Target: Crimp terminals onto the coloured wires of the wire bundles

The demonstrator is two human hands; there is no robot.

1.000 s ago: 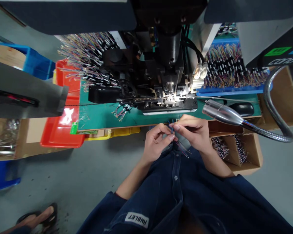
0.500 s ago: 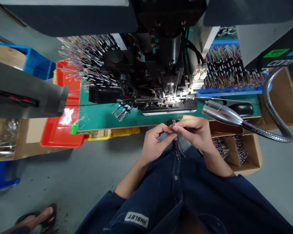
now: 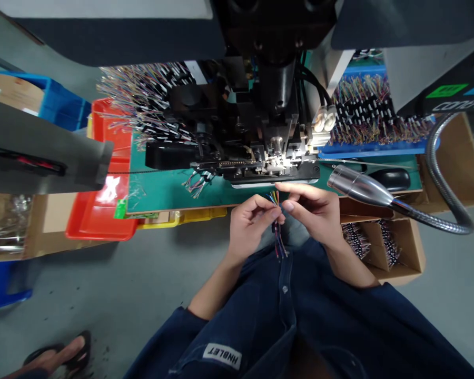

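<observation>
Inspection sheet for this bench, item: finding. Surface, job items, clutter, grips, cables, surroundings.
Surface: green mat under the machine.
Job items: multicoloured wire bundle, held up over the lap, ends fanned.
Clutter: small wire bunch on the mat; computer mouse beside the chrome lamp head.
Grips: left hand pinches the bundle; right hand beside it, contact unclear.
Cables: black cables on the crimping machine.
Surroundings: red tray, blue rack of wires, cardboard box of wires, grey floor, another person's sandalled foot.
</observation>
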